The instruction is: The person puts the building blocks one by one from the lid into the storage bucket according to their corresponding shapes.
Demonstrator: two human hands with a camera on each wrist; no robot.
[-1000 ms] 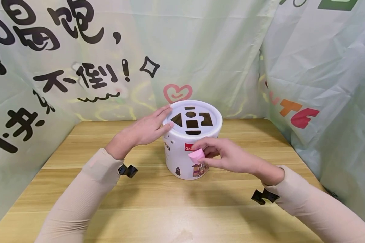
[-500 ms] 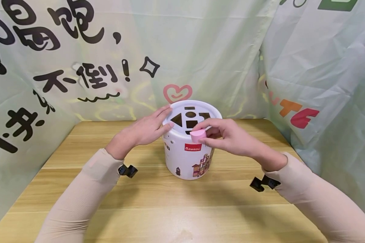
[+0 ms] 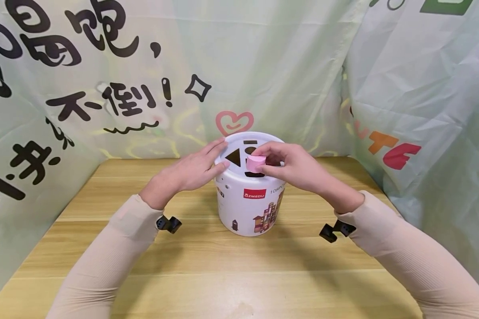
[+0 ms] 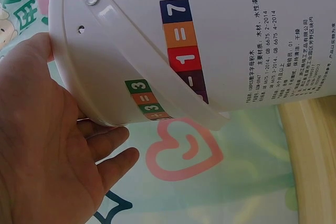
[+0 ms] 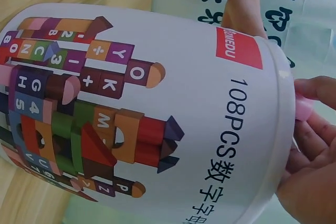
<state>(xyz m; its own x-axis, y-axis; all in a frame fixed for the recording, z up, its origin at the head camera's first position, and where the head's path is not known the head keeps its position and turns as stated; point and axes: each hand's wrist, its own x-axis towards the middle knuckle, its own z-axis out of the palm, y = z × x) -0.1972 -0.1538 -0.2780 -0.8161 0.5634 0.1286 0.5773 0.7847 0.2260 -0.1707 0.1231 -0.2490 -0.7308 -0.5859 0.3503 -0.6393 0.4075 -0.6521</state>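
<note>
A white bucket (image 3: pixel 239 208) with printed block pictures stands upright, its white lid (image 3: pixel 236 144) cut with shaped holes. My left hand (image 3: pixel 189 172) rests on the left side of the lid's rim, fingers fairly straight; in the left wrist view they lie along the edge near the bucket's white handle (image 4: pixel 152 59). Between the thumb and fingers of my right hand (image 3: pixel 301 168) is a pink half-round block (image 3: pixel 255 164), pinched over the front part of the lid. That block overlaps the square hole, and the hand hides the holes at the right. The right wrist view shows only part of the block (image 5: pixel 303 107), beyond the rim.
The bucket stands on a wood-grain table (image 3: pixel 207 274), toward its back edge. Behind it hangs a pale green printed cloth (image 3: pixel 287 66), with another cloth side (image 3: pixel 435 88) along the right. Small black cameras (image 3: pixel 337 230) are strapped at both wrists.
My right hand has carried the pink block up from in front of the bucket's wall to over the lid. The left hand has stayed at the rim.
</note>
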